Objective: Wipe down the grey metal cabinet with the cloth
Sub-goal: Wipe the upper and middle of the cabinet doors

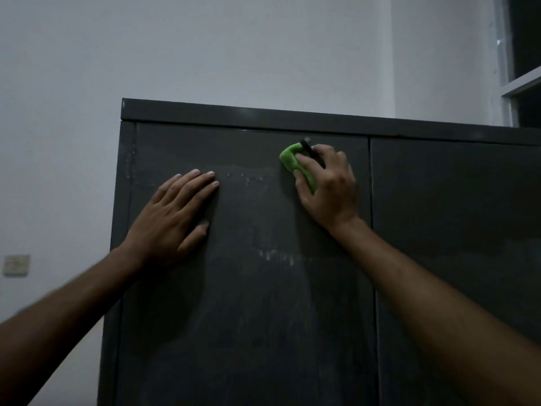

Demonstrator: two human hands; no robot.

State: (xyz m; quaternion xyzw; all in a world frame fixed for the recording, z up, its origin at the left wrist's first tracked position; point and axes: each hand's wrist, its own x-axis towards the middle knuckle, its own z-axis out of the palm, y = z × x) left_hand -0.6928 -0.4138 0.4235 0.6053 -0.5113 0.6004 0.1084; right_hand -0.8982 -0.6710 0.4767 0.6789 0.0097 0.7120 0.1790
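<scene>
The dark grey metal cabinet (pixel 263 303) fills the lower middle of the view, with two doors split by a vertical seam. My left hand (pixel 175 218) lies flat on the left door, fingers straight and pointing up to the right. My right hand (pixel 328 186) grips a bunched green cloth (pixel 291 158) and presses it against the upper part of the same door, just below the top edge. Pale smears and dried streaks mark the door between and below my hands.
A white wall (pixel 205 48) rises behind the cabinet. On the left wall sits a small switch plate (pixel 16 265). A window frame (pixel 521 83) shows at the upper right. The cabinet's right door (pixel 456 215) runs out of view.
</scene>
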